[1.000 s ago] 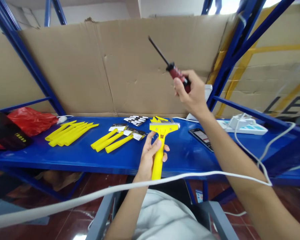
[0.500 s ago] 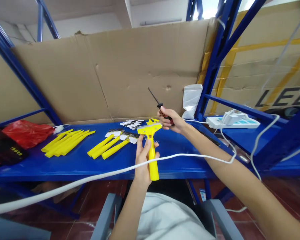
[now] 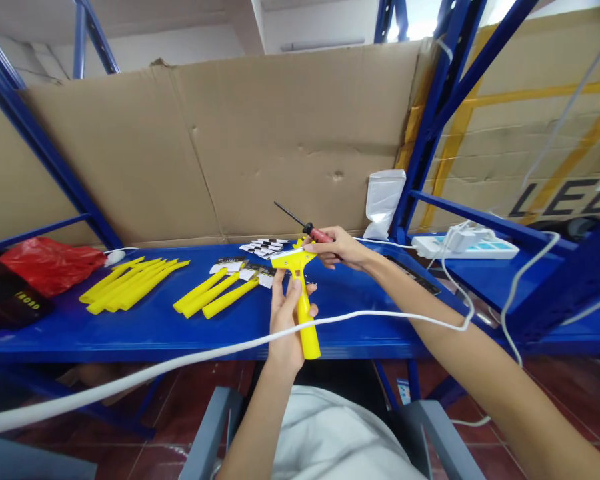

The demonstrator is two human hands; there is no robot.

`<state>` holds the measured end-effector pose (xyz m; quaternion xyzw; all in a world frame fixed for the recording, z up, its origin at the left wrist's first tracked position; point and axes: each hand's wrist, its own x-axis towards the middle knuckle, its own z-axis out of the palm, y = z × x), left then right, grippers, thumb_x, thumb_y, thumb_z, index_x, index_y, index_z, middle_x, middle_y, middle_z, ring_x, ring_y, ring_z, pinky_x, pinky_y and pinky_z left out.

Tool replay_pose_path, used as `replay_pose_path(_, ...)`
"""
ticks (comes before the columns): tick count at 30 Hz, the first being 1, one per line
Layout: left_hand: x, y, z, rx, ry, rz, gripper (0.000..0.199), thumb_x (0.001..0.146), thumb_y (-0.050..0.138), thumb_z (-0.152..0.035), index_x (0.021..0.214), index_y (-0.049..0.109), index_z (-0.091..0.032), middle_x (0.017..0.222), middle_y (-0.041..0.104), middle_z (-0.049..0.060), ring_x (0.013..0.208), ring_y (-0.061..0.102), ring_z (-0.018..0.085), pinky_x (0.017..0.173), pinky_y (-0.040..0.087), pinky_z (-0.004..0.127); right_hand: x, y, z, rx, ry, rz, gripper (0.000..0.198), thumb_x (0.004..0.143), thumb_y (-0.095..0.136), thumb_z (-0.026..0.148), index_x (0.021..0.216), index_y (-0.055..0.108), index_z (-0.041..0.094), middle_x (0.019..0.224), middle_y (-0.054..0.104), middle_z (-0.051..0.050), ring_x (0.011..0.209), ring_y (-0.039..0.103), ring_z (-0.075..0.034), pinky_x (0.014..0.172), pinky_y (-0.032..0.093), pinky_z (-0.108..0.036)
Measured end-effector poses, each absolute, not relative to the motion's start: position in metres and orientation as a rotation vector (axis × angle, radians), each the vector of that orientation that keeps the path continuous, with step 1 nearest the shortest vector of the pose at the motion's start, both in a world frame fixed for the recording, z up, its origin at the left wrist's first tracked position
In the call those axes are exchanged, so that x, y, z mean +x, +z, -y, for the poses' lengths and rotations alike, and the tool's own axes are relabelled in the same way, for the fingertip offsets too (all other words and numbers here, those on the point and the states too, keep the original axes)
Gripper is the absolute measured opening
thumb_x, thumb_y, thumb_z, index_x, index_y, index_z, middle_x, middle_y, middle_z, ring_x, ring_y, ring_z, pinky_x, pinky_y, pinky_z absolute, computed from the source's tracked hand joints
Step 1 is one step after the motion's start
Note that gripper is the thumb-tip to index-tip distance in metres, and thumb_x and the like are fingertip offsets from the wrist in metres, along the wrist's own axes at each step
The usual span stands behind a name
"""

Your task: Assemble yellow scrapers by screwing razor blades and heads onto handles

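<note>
My left hand [image 3: 286, 327] is wrapped round the handle of a yellow scraper [image 3: 309, 337], which stands upright with its wide head at the top. A metal strip runs along the top of that head. In my right hand [image 3: 343, 248] is a screwdriver [image 3: 320, 234] with a red and black handle, its dark shaft pointing up and left above the scraper. The right fingertips reach the right end of the scraper head. Several yellow handles [image 3: 227, 293] with black-and-white cards [image 3: 260, 272] at their ends lie left of my left hand.
More yellow tubular pieces [image 3: 133, 283] and a red plastic bag [image 3: 55, 265] lie to the left on the blue table [image 3: 155, 340]. A white cable [image 3: 190, 357] crosses in front of my arms. At right sits a white power strip [image 3: 495, 248]; cardboard [image 3: 290, 147] stands behind.
My right hand has come down and left, bringing its fingers to the scraper head. The screwdriver now leans further left. My left hand keeps its hold, almost unmoved.
</note>
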<state>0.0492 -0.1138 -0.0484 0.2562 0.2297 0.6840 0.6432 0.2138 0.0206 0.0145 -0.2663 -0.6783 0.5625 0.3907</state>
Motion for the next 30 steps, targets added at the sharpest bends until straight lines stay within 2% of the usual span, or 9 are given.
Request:
replay_pose_path(4,0.049,-0.049,0.113,0.59,1.542,-0.534,0.065,0.088,0.094,-0.03,0.145,0.065,-0.038,0.131,0.071,0.002,0.1,0.078,0.016,0.057,0.051,0.014,0.214,0.015,-0.02,-0.673,1.446,1.707,0.047,0.072,0.102,0.045,0.078,0.063,0.018,0.046,0.041,0.012,0.04,0.032,-0.005,0.04,0.037,-0.021)
replay_pose_path(8,0.049,-0.046,0.115,0.658,1.505,-0.476,0.059,0.087,0.094,-0.026,0.139,0.068,-0.031,0.15,0.07,0.008,0.1,0.076,0.017,0.059,0.054,0.018,0.213,0.02,-0.016,-0.619,1.377,1.649,0.048,0.072,0.101,0.044,0.074,0.059,0.02,0.043,0.039,0.012,0.037,0.032,-0.005,0.039,0.035,-0.021)
replay_pose_path(10,0.05,-0.044,0.117,0.702,1.475,-0.468,0.06,0.084,0.095,-0.022,0.138,0.069,-0.027,0.151,0.07,0.011,0.096,0.073,0.016,0.059,0.055,0.019,0.214,0.024,-0.015,-0.609,1.322,1.579,0.049,0.072,0.101,0.044,0.074,0.057,0.021,0.042,0.037,0.013,0.036,0.031,-0.005,0.039,0.034,-0.022)
replay_pose_path(13,0.053,-0.045,0.117,0.781,1.478,-0.513,0.06,0.08,0.098,-0.021,0.134,0.071,-0.023,0.141,0.074,0.013,0.091,0.07,0.015,0.058,0.054,0.02,0.217,0.028,-0.016,-0.609,1.236,1.456,0.051,0.072,0.101,0.045,0.072,0.055,0.022,0.042,0.033,0.014,0.035,0.027,-0.004,0.038,0.032,-0.023)
replay_pose_path(17,0.057,-0.048,0.114,0.851,1.519,-0.527,0.049,0.084,0.096,-0.032,0.126,0.074,-0.02,0.13,0.074,0.013,0.086,0.068,0.016,0.054,0.053,0.021,0.223,0.032,-0.019,-0.57,1.199,1.373,0.058,0.074,0.098,0.05,0.065,0.047,0.024,0.042,0.032,0.012,0.035,0.028,-0.005,0.038,0.032,-0.025)
replay_pose_path(20,0.055,-0.047,0.113,0.751,1.492,-0.48,0.033,0.093,0.087,-0.033,0.118,0.075,-0.015,0.12,0.073,0.012,0.079,0.066,0.014,0.05,0.051,0.021,0.223,0.032,-0.021,-0.52,1.212,1.321,0.054,0.08,0.091,0.064,0.07,0.058,0.022,0.042,0.032,0.012,0.034,0.025,-0.006,0.038,0.03,-0.027)
replay_pose_path(23,0.048,-0.044,0.111,0.559,1.398,-0.369,0.02,0.104,0.069,-0.026,0.12,0.073,-0.015,0.1,0.067,0.005,0.06,0.051,0.006,0.045,0.042,0.017,0.22,0.031,-0.023,-0.53,1.204,1.263,0.053,0.078,0.091,0.067,0.079,0.068,0.02,0.045,0.033,0.012,0.036,0.024,-0.006,0.038,0.026,-0.027)
replay_pose_path(26,0.041,-0.043,0.11,0.436,1.289,-0.258,0.026,0.112,0.055,-0.025,0.132,0.07,-0.017,0.082,0.054,-0.003,0.047,0.035,0.003,0.04,0.035,0.016,0.215,0.026,-0.025,-0.573,1.195,1.25,0.052,0.073,0.096,0.063,0.082,0.069,0.019,0.046,0.036,0.012,0.036,0.026,-0.006,0.038,0.026,-0.026)
replay_pose_path(30,0.037,-0.044,0.112,0.438,1.275,-0.217,0.034,0.119,0.045,-0.036,0.129,0.069,-0.014,0.071,0.045,-0.007,0.041,0.03,0.003,0.038,0.032,0.016,0.21,0.019,-0.027,-0.611,1.195,1.293,0.053,0.074,0.097,0.062,0.087,0.072,0.017,0.047,0.039,0.011,0.036,0.03,-0.007,0.038,0.028,-0.026)
